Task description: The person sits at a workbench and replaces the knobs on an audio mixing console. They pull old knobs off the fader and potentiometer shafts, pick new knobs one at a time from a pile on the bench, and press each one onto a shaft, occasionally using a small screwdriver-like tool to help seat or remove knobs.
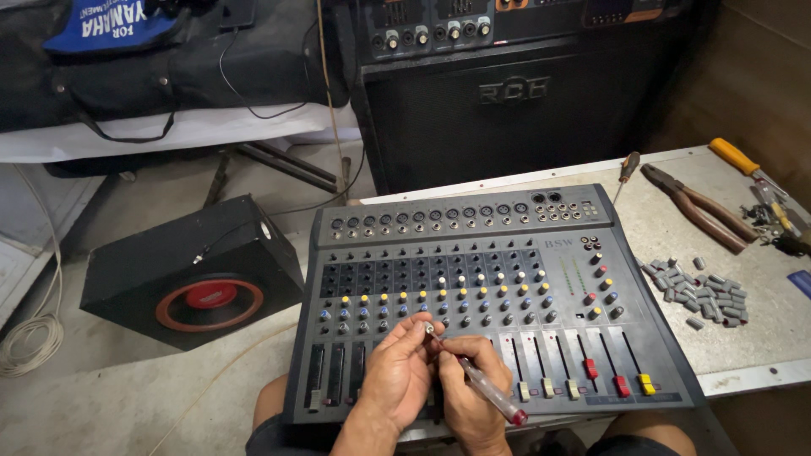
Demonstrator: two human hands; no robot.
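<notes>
Small knob pinched in left hand fingers over audio mixer; clear-handled screwdriver gripped by right hand, tip steadiness judged needed.

Small round knob pinched above grey audio mixer, clear-handled screwdriver tilted, tip at knob

Head camera looks steeply down, close over the mixer.

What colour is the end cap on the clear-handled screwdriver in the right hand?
Dark red, on the clear-handled screwdriver held by the right hand; head view.
</notes>
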